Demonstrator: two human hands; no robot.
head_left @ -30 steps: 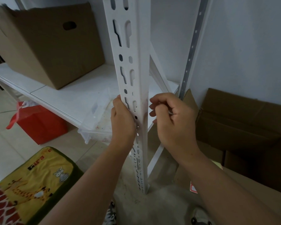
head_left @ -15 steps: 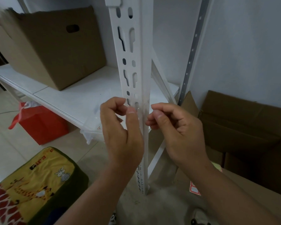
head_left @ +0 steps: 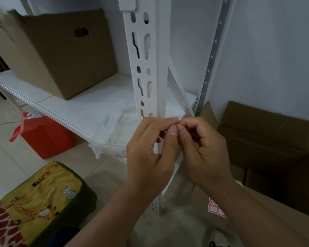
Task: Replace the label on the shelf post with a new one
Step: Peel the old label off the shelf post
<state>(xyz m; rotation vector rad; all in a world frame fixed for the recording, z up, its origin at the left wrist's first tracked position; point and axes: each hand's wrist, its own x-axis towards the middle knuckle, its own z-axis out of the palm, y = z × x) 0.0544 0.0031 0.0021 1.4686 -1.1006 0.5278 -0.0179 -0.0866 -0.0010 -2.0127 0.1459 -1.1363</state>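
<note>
White post (head_left: 146, 72) edge, hands (head_left: 175, 148) touching

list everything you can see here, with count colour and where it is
shelf post: 1, white, slotted, upright at centre
shelf board: 1, white, left of the post
closed box: 1, brown, on the shelf board
plastic container: 1, clear, at the shelf's front edge
bag: 1, red, on the floor under the shelf
cushion: 1, yellow with animal print, bottom left
open boxes: brown, on the right
sticker sheet: 1, red and white, below the right wrist
left hand: fingers curled, fingertips meeting the right's
right hand: fingers curled, in front of the post
</note>
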